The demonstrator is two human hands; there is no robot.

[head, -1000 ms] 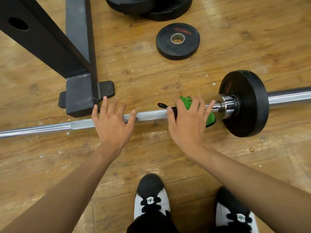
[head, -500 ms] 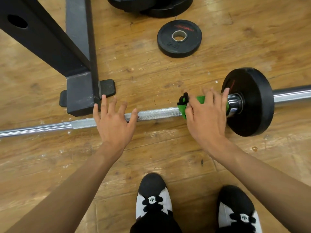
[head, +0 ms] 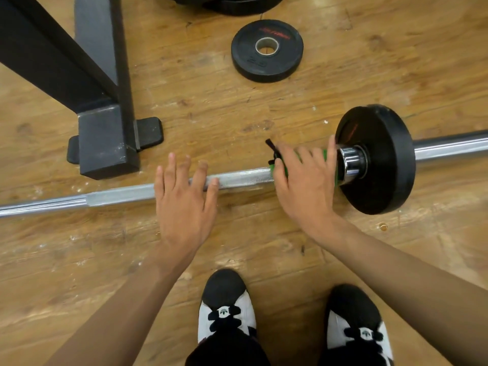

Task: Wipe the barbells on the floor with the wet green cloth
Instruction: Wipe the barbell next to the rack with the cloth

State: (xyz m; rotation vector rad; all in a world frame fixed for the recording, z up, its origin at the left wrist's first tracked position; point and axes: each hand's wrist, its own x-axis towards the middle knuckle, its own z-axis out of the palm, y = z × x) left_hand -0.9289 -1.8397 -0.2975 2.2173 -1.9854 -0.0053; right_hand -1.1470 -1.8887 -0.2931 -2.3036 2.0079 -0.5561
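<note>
Green cloth (head: 324,155) pressed on barbell (head: 243,178)
Right hand (head: 306,180) seemingly curls round it beside the plate (head: 383,159); left hand (head: 182,204) rests flat, fingers straight

The cloth (head: 326,155) lies on the barbell (head: 243,178), left of its plate (head: 383,167).
</note>
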